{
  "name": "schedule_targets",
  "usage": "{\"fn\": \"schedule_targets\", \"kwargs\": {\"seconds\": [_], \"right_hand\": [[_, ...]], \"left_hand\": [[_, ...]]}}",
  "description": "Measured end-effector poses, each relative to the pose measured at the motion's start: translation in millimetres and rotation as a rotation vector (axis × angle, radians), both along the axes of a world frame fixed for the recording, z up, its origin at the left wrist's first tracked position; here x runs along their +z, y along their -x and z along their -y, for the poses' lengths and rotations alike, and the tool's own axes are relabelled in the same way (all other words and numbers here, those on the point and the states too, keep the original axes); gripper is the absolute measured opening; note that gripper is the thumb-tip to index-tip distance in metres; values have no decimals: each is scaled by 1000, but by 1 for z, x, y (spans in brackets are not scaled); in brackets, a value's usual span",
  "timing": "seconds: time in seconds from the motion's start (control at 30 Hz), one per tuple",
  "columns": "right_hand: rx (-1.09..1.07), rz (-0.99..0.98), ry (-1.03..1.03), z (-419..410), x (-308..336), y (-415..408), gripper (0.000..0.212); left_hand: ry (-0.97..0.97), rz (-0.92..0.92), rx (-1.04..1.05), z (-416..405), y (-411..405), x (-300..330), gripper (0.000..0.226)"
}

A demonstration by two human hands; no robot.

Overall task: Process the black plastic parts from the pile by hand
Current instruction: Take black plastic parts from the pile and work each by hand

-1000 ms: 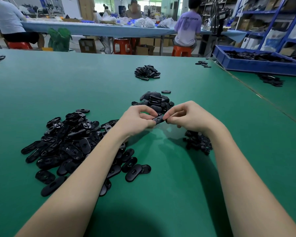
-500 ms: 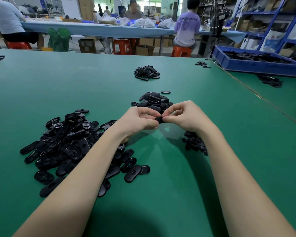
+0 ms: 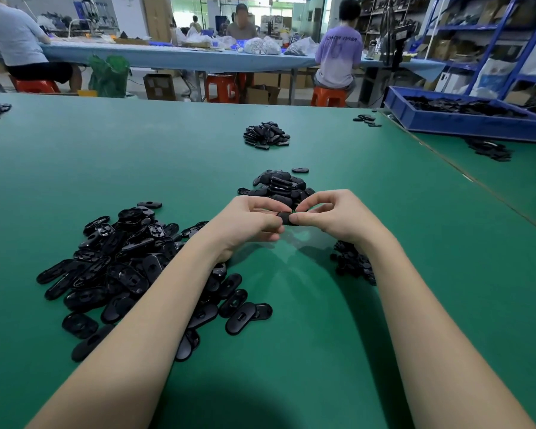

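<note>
A small black plastic part (image 3: 287,218) is pinched between my left hand (image 3: 248,226) and my right hand (image 3: 333,216), held just above the green table (image 3: 384,320). Most of the part is hidden by my fingertips. A large loose pile of flat oval black parts (image 3: 121,264) lies to the left, partly under my left forearm. A tighter heap of black parts (image 3: 280,185) sits just beyond my hands. A small dark heap of bits (image 3: 351,263) lies under my right wrist.
Another small heap of parts (image 3: 266,134) lies further back in the middle. A blue bin (image 3: 464,120) full of black parts stands at the back right, with a few loose parts (image 3: 367,120) beside it. People sit at a blue table (image 3: 180,57) behind.
My two hands have drawn closer together around the part, and less of it shows between the fingertips. The piles have not moved.
</note>
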State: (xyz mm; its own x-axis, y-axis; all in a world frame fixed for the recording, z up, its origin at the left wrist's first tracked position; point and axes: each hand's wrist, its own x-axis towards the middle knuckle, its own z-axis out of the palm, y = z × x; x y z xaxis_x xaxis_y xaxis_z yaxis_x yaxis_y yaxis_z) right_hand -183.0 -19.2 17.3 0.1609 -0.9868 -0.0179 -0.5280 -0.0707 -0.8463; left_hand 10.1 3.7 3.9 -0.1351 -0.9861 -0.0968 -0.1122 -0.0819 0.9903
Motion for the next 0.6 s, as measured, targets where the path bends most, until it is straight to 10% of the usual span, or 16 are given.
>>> {"fn": "schedule_targets", "kwargs": {"seconds": [0.6], "right_hand": [[-7, 11, -34, 2, -6, -8, 6]], "left_hand": [[0, 28, 72, -1, 8, -2, 18]]}}
